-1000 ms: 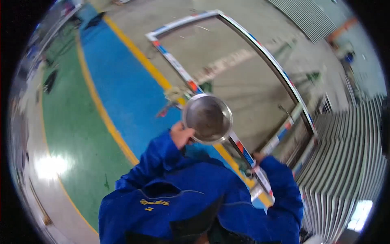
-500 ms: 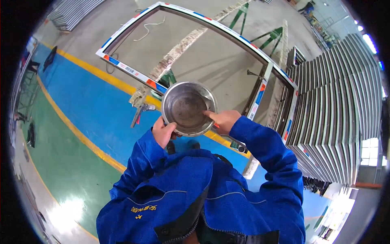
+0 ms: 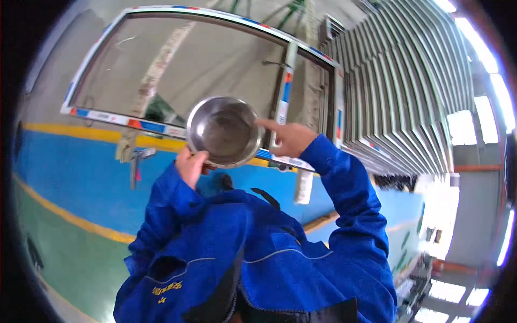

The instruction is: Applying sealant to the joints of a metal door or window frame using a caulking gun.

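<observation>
A round stainless steel bowl (image 3: 198,129) is held out in front of my chest, with a dull dark patch across its bottom. My left hand (image 3: 190,166) is closed on its lower left rim, thumb on top and fingers underneath. Beside the right rim is my right hand (image 3: 293,139), its index finger stretched toward the bowl and the thumb apart from it. Whether that fingertip touches the rim, I cannot tell. Beyond the bowl lies a large window frame (image 3: 215,16) with printed tape and a crossbar.
Pale, stained support beams (image 3: 161,64) carry the frame. A tool with a grey handle (image 3: 134,167) hangs at the near beam end. Many grey profile frames (image 3: 398,91) stand stacked at the right. Blue floor (image 3: 70,172) with yellow lines lies at the left.
The view has turned to the right, so the frame sits further left. My right thumb has come out of the bowl and that hand has loosened; my left hand keeps its hold.
</observation>
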The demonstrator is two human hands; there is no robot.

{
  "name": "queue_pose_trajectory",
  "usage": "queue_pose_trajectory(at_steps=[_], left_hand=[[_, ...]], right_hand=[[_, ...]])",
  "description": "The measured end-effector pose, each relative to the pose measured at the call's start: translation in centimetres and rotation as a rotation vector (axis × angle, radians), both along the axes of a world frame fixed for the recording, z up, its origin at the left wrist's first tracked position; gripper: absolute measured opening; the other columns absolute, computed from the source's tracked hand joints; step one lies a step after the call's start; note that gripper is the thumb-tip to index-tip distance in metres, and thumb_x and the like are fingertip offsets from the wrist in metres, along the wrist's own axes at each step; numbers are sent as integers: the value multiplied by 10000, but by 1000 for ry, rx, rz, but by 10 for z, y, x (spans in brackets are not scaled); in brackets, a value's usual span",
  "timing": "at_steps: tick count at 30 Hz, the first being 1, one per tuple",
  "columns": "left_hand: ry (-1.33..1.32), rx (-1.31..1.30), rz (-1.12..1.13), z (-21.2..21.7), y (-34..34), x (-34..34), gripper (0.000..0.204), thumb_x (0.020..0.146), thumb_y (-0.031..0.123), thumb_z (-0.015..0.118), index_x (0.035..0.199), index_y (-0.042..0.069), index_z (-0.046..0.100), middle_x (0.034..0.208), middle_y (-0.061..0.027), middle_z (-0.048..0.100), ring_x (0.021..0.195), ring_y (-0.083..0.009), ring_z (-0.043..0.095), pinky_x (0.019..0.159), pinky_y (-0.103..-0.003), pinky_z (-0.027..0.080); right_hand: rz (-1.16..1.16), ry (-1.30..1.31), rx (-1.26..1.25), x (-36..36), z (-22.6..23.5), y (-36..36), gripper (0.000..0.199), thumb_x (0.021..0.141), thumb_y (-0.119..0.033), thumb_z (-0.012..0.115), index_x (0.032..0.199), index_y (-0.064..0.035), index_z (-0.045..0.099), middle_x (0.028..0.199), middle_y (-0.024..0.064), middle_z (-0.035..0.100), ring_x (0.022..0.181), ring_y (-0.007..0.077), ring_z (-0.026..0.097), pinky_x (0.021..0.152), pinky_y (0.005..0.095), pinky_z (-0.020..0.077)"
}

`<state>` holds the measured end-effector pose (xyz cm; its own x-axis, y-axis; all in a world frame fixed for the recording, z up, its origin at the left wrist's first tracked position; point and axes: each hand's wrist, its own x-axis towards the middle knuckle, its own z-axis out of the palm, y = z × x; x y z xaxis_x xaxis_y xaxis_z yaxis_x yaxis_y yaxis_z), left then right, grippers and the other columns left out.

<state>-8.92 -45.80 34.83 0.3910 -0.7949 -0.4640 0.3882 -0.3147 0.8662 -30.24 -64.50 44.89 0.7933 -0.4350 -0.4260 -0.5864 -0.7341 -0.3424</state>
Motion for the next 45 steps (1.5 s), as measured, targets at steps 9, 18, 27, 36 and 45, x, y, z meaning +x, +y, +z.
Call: queue_pose_trajectory(at_steps=[9,18,27,36,45], left_hand=[[107,68,-64,-5,-24,-9,206,842,151,540,995,14,554,771,-72,637,580,-140,589,494,-240,432],[73,48,-54,-1,-33,-10,228,846,162,521,1040,44,546,792,-62,616,579,-133,576,496,-233,426],[80,68,-24,0,-35,-13,264,833,169,517,1044,10,535,810,-91,625,553,-153,584,474,-252,435],[127,-8,-30,7,-29,-11,256,824,89,481,1055,-11,525,767,-115,647,533,-167,602,441,-242,449],[110,-19,9,7,-17,-7,234,822,96,489,1030,-5,527,757,-117,646,538,-172,607,451,-251,454]], right_hand=[[-279,376,-116,-207,-43,-73,689,695,-216,684,1334,-209,425,728,156,630,666,277,638,642,392,510],[-242,726,43,-294,-133,-79,707,633,-270,700,1297,-206,468,1064,167,639,983,362,611,835,454,492],[-219,743,94,-305,-152,-84,679,577,-238,770,1195,-102,523,1078,188,631,1042,373,588,883,456,465],[-148,765,94,-298,-142,-87,731,635,-306,711,1309,-146,478,1116,187,620,1032,365,592,885,448,472],[-57,871,98,-293,-153,-88,709,675,-378,692,1311,-142,484,1224,151,574,1128,320,548,932,441,446]])
